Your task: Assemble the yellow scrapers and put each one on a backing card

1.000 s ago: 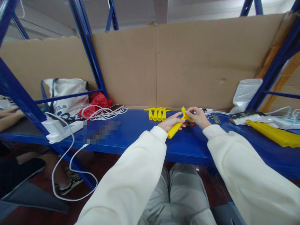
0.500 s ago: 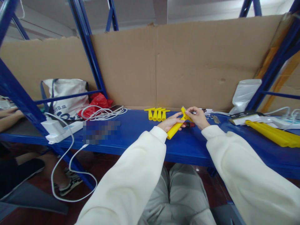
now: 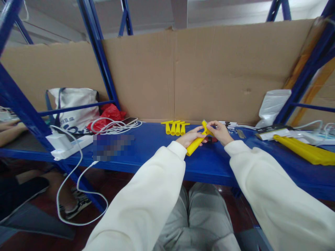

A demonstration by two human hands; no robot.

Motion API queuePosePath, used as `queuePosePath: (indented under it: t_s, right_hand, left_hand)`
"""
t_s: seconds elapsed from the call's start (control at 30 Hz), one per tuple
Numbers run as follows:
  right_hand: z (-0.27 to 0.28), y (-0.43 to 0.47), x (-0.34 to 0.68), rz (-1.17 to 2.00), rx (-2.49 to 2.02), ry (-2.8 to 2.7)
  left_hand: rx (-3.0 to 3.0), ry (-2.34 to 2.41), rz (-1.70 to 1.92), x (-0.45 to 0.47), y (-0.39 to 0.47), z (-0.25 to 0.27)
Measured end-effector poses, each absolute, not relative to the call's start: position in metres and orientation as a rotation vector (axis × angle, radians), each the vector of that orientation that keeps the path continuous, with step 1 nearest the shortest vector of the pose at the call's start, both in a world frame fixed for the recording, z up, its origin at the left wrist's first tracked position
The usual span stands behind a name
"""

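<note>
Over the blue table, my left hand (image 3: pixel 191 136) is closed around a yellow T-shaped scraper (image 3: pixel 194 147) with a thick tubular handle. The handle slants down to the left and its head points up. My right hand (image 3: pixel 218 131) pinches the head of the same scraper from the right; its fingertips partly cover that end. Beneath the hands lies a dark red and black object (image 3: pixel 212 139), mostly hidden. To the left of my hands, several similar yellow scrapers (image 3: pixel 175 128) stand in a row near the cardboard.
A cardboard wall (image 3: pixel 209 69) closes off the back. At right lie yellow handles (image 3: pixel 300 150), a clear plastic bag (image 3: pixel 273 106) and a small metal blade (image 3: pixel 240 133). At left are coiled white cables (image 3: pixel 115 126), a power strip (image 3: pixel 73 145) and a cloth bag (image 3: pixel 74 104). Another person's arm (image 3: pixel 10 134) shows far left.
Almost nothing differs. My right fingers have shifted slightly on the scraper's head; both hands keep their place.
</note>
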State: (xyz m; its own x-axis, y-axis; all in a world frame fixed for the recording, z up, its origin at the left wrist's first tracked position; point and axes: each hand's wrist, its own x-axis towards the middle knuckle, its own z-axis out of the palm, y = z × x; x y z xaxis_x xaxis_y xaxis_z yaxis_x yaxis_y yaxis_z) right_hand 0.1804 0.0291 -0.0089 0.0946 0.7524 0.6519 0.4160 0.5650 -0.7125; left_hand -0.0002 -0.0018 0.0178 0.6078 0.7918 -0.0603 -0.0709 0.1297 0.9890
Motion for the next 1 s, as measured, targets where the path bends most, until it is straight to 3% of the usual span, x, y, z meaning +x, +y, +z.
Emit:
queuePosePath:
  t_s: [0.3,0.6,0.8,1.0]
  right_hand:
    - [-0.022,0.047,0.187,0.482,-1.13,-1.449]
    - [-0.009,0.039,0.214,0.029,-1.445,-1.923]
    - [0.006,0.016,0.22,0.212,-1.607,-2.293]
    - [0.01,0.011,0.217,0.281,-1.549,-2.311]
  left_hand:
    - [1.271,0.681,0.739,0.0,-0.004,0.019]
    - [1.033,0.8,0.982,0.003,0.004,0.02]
    - [0.9,0.93,1.068,0.003,0.009,0.02]
    - [0.872,0.945,1.084,0.004,0.007,0.021]
